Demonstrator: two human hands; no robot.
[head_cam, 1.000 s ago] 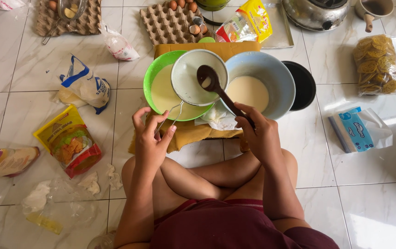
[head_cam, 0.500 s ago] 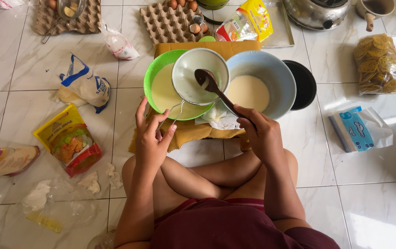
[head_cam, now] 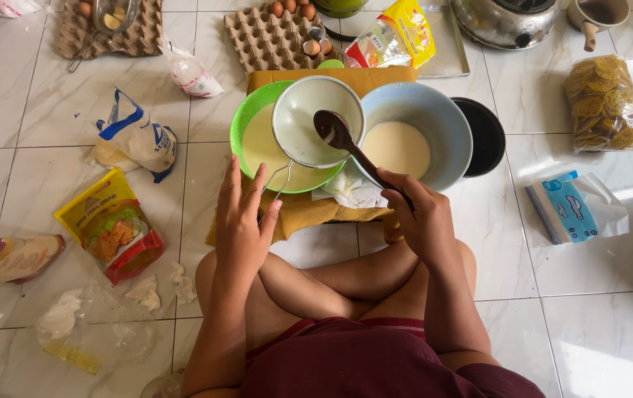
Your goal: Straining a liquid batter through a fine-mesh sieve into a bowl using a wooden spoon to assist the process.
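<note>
I sit cross-legged on a tiled floor. My left hand [head_cam: 246, 221] grips the wire handle of a mesh strainer [head_cam: 309, 129] that rests over a green bowl [head_cam: 246, 121] of pale batter. My right hand [head_cam: 423, 214] holds a dark wooden ladle [head_cam: 342, 140] whose scoop lies inside the strainer. A blue bowl [head_cam: 442, 121] with pale batter stands just right of the green one. Both bowls rest on a yellowish cloth [head_cam: 309, 210] in front of my knees.
A black pan [head_cam: 487, 133] sits behind the blue bowl. Egg trays [head_cam: 265, 40], a yellow packet [head_cam: 397, 33], a metal pot [head_cam: 504, 18] and a cup [head_cam: 596, 15] lie further back. Flour bags [head_cam: 136, 140] and snack packets [head_cam: 110, 225] lie left; a bag of crackers [head_cam: 596, 103] and a blue packet [head_cam: 571, 210] lie right.
The ladle's scoop has shifted slightly within the strainer. Both hands keep their grips and stay in nearly the same place.
</note>
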